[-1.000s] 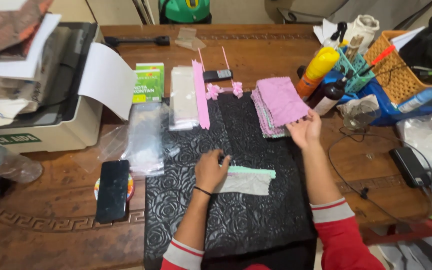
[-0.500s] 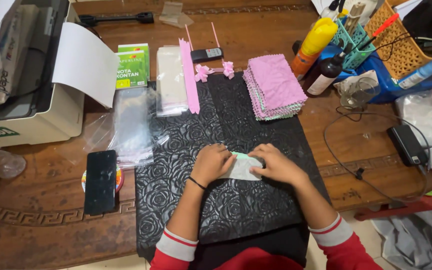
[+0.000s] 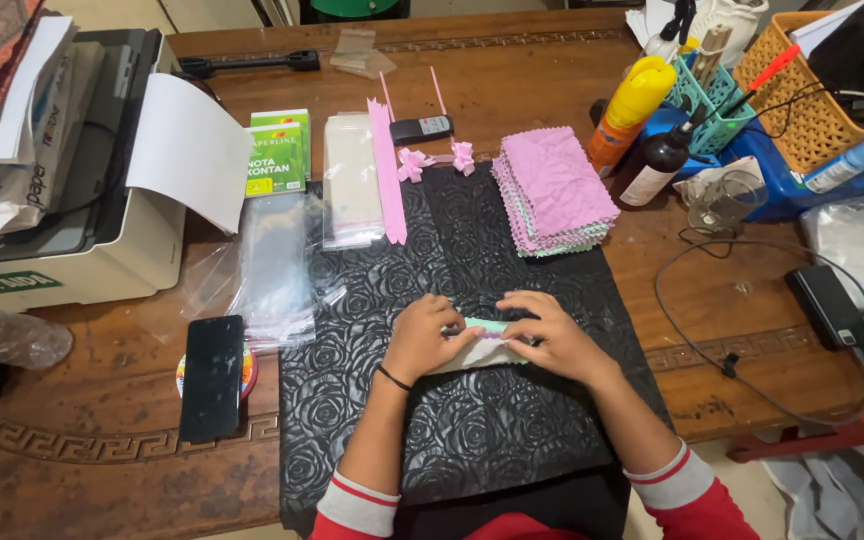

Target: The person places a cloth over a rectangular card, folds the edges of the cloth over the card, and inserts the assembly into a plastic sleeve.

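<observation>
1. Between the two hands, on the middle of the black rose-embossed mat [image 3: 472, 440], lies a small folded cloth [image 3: 482, 345], pale green at its top edge and greyish below, its long axis running left to right across the person's front.
2. Left hand [image 3: 424, 338] presses down on the cloth's left end, fingers curled onto it; right hand [image 3: 550, 335] covers the right end, fingertips meeting the left hand's over the middle. Both pin the cloth flat rather than pinching it up; neither hand is open or free.
3. Neither hand is nearer: the cloth sits under both, directly ahead of the body.
4. Beyond the right hand, toward the mat's far right corner, sits a stack of pink cloths [image 3: 554, 190], well apart from the hands, with bare mat between.
5. Beyond the left hand lie clear plastic sleeves [image 3: 352, 180] and a pink strip [image 3: 389, 175], with small pink bows [image 3: 437, 160] just beside it.
6. Left of the mat rest a black phone [image 3: 214, 375] and a printer [image 3: 62, 200]; to the right a black cable [image 3: 752, 370] loops on the wooden table [image 3: 732, 300]. Open mat lies toward the body.
</observation>
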